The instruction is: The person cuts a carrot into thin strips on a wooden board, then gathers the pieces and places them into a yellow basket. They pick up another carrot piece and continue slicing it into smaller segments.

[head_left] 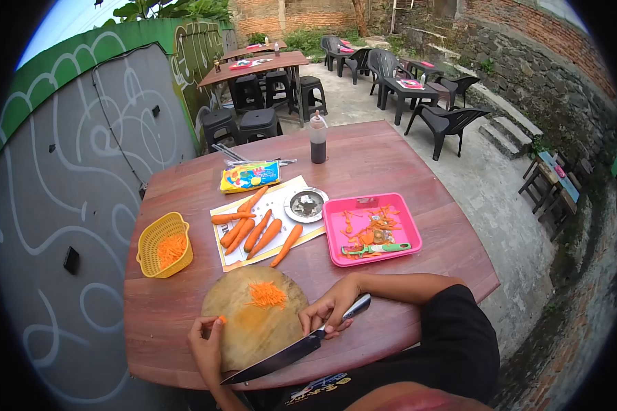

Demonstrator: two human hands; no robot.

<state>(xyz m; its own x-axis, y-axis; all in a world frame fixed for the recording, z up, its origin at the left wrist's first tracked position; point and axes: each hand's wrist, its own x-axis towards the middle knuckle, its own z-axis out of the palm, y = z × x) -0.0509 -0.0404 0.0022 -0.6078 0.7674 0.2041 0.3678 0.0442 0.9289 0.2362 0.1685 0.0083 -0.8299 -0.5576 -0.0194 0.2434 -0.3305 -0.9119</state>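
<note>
My right hand (330, 312) grips a large kitchen knife (281, 359) by its handle, the dark blade slanting down-left over the near edge of the round wooden cutting board (236, 342). At the board's left edge my left hand (206, 342) pinches a small carrot piece (223, 319) between thumb and fingers. A pile of shredded carrot (266, 294) lies on the far part of the board. Beyond it, several whole carrots (253, 233) rest on a printed paper sheet (219, 257). The yellow basket (147, 246) at left holds more shredded carrot (172, 251).
A pink tray (330, 240) with peelings and a green-handled peeler (377, 249) is at right. Near it are a metal ashtray (304, 205), a tissue pack (250, 177) and a sauce bottle (318, 140). A painted wall (82, 205) runs along the left; tables and chairs stand behind.
</note>
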